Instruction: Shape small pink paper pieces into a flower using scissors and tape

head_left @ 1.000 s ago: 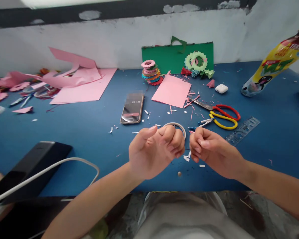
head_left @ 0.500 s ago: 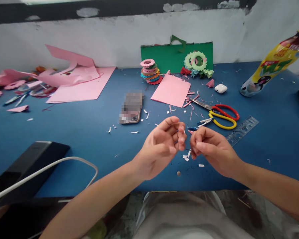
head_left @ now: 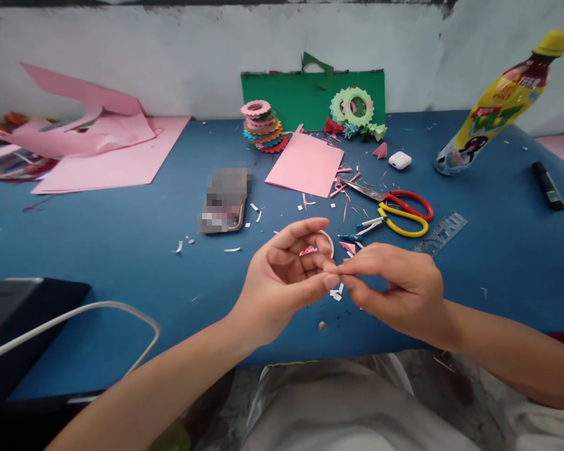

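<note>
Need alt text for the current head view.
A person's left hand and right hand meet at the fingertips above a blue table; anything pinched between them is too small to tell. Beyond lie scissors with red and yellow handles, a pink paper sheet, a phone and stacked jagged paper rings.

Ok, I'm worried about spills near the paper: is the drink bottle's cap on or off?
On: the yellow cap covers the top of the bottle; how tight, I cannot tell.
</note>
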{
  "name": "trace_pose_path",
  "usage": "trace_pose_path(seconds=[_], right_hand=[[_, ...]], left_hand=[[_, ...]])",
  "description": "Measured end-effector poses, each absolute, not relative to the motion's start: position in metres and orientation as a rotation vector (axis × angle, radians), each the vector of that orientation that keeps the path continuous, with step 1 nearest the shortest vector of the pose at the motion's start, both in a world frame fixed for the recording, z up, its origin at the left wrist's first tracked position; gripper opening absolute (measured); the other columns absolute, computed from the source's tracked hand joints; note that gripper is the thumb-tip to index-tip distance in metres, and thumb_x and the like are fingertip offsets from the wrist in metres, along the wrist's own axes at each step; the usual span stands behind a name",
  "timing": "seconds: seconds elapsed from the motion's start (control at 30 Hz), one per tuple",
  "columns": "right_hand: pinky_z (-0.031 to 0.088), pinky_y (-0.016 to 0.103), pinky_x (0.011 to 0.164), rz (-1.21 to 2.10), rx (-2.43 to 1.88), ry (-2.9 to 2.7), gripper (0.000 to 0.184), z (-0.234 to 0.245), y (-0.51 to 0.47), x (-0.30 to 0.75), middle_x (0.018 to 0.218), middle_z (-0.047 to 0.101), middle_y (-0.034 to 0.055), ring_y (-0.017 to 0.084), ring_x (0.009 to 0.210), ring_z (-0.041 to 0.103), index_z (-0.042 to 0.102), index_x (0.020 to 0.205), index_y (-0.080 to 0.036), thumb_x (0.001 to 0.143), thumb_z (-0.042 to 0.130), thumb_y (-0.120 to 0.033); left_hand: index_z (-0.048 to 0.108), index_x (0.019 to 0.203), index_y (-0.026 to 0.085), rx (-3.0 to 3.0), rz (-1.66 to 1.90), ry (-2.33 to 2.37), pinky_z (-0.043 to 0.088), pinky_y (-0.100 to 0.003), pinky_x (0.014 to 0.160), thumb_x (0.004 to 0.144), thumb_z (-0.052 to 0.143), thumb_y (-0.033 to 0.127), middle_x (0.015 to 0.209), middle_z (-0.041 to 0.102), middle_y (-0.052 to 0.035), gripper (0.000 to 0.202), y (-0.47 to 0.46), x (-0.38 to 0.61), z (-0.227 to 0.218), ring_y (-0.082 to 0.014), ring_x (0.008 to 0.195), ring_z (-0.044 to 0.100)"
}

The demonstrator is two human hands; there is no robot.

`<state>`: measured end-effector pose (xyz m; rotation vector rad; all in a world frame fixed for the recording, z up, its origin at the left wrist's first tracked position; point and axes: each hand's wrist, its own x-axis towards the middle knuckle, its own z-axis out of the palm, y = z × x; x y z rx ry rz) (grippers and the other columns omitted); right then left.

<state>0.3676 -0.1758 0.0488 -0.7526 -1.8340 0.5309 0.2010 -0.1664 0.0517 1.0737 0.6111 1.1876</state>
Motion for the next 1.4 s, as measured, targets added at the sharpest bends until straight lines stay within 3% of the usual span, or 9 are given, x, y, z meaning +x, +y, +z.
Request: trace_pose_path(seconds=[0.27, 0.57, 1.0, 1.2, 1.33, 1.4], right_hand=[[0.05, 0.019, 0.061, 0.468, -0.762, -1.833, 0.012, 0.053, -0.176, 0.368, 0.072, 0.07, -0.0006, 0.009, 0.063, 0.063, 0.067, 0.083, -0.02, 0.077, 0.061, -0.012], [0.049, 0.018, 0.061, 0.501, -0.805, -1.868, 0.009, 0.055, -0.176, 0.369, 0.071, 0.07, -0.001, 0.007, 0.061, 0.06, 0.067, 0.083, -0.018, 0.079, 0.061, -0.014], [0.047, 0.019, 0.062, 0.297, -0.808, -1.937, 0.009, 0.049, -0.172, 0.371, 0.066, 0.065, -0.0018, 0.008, 0.06, 0.058, 0.063, 0.076, -0.018, 0.076, 0.059, -0.01], [0.047, 0.02, 0.06, 0.23, -0.757, -1.92, 0.011, 0.048, -0.171, 0.371, 0.06, 0.062, -0.0025, 0.008, 0.058, 0.055, 0.061, 0.072, -0.019, 0.074, 0.058, -0.008], [0.047, 0.018, 0.056, 0.412, -0.832, -1.712, 0.014, 0.048, -0.171, 0.37, 0.065, 0.064, -0.0037, 0.007, 0.057, 0.056, 0.062, 0.076, -0.021, 0.075, 0.058, -0.007], [0.047, 0.018, 0.054, 0.579, -0.809, -1.62, 0.013, 0.045, -0.172, 0.37, 0.068, 0.063, -0.0038, 0.007, 0.058, 0.057, 0.062, 0.082, -0.022, 0.078, 0.058, -0.01]], left_hand=[[0.068, 0.099, 0.024, 1.004, 1.172, 0.694, 0.053, -0.009, 0.061, 0.063, 0.075, 0.004, 0.075, 0.062, 0.0033, 0.042, -0.172, 0.199, 0.056, -0.0055, 0.065, 0.064], [0.067, 0.1, 0.023, 1.175, 1.238, 0.786, 0.056, -0.015, 0.059, 0.063, 0.076, 0.009, 0.074, 0.064, 0.0013, 0.04, -0.171, 0.198, 0.053, -0.0088, 0.064, 0.064], [0.061, 0.11, 0.023, 1.676, 1.468, 0.826, 0.056, -0.018, 0.074, 0.068, 0.068, -0.003, 0.083, 0.067, 0.0015, 0.05, -0.181, 0.202, 0.044, -0.009, 0.075, 0.066], [0.053, 0.122, 0.021, 1.981, 1.5, 0.777, 0.056, -0.022, 0.081, 0.069, 0.066, -0.002, 0.093, 0.068, -0.0027, 0.059, -0.184, 0.202, 0.039, -0.0121, 0.081, 0.067], [0.049, 0.124, 0.01, 2.39, 1.482, 0.512, 0.051, -0.03, 0.094, 0.068, 0.067, 0.001, 0.11, 0.064, -0.0137, 0.06, -0.188, 0.204, 0.041, -0.0218, 0.107, 0.06], [0.048, 0.124, 0.008, 2.416, 1.544, 0.427, 0.051, -0.03, 0.095, 0.066, 0.068, 0.0, 0.119, 0.059, -0.016, 0.062, -0.19, 0.205, 0.041, -0.0227, 0.113, 0.057]])
